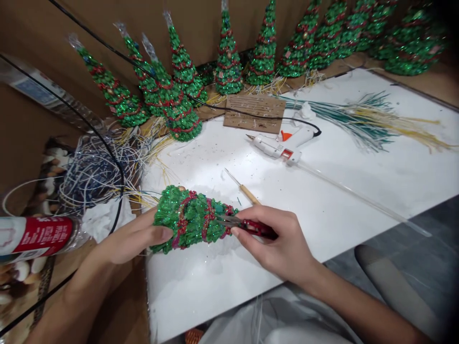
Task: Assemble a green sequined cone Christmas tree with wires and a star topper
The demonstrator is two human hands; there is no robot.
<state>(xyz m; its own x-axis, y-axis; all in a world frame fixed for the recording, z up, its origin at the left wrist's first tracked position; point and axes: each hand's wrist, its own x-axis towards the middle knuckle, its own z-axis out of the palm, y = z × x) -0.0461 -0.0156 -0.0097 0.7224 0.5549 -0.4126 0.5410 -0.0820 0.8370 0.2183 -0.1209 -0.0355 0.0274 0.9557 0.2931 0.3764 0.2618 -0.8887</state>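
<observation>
My left hand (134,236) grips the base end of a small glittery green Christmas tree (193,217) with red garlands, which lies on its side with its tip to the right. In my right hand (276,236) are red-handled pliers (256,228), pinched between thumb and fingers. Their metal jaws touch or nearly touch the garland on the upper part of the tree; whether they grip anything I cannot make out. Just beyond the right hand an awl (247,193) with a wooden handle lies on the white board (340,205).
A white glue gun (274,147) with a long clear stick lies behind the awl. Further back are a cardboard piece (254,113), green and yellow wires (358,117) and several finished-looking trees (229,67). At left are tangled wires (96,162), crumpled tissue (107,217) and a red-labelled bottle (39,236).
</observation>
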